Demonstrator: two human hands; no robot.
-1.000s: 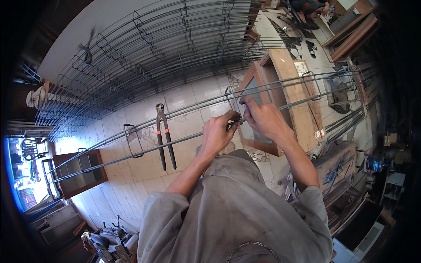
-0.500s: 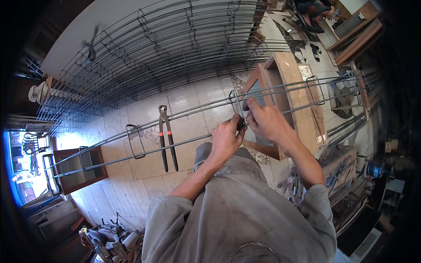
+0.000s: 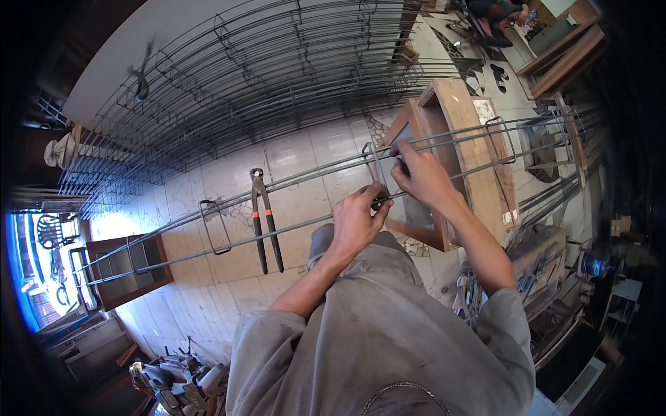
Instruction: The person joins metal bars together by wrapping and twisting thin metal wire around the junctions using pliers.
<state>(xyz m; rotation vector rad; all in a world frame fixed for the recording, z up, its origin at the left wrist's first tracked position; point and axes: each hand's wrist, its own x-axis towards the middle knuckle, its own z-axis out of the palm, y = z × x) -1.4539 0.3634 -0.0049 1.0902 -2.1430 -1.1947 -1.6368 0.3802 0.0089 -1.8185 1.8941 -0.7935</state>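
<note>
Long grey steel rods (image 3: 305, 223) run across in front of me, joined by rectangular wire stirrups (image 3: 216, 227) into a narrow rebar cage. At the near rod, beside a stirrup (image 3: 373, 163), my left hand (image 3: 355, 213) is closed, with a small dark thing between thumb and forefinger that I cannot make out. My right hand (image 3: 424, 179) is just right of that stirrup, its bent fingertips at the upper rods; whatever they pinch is too small to see. Pincers (image 3: 261, 215) with black handles and red bands hang on the rods to the left.
Beyond the rods, many finished rebar cages (image 3: 277, 76) are stacked. A wooden cabinet (image 3: 454, 152) lies under the rods at right, and another cabinet (image 3: 132, 270) stands under their left end. A motorcycle (image 3: 182, 381) is at lower left. Another person (image 3: 494, 17) sits at far right.
My right hand has shifted a little up and right, away from my left fingers. My left hand stays at the near rod. The pincers hang as before.
</note>
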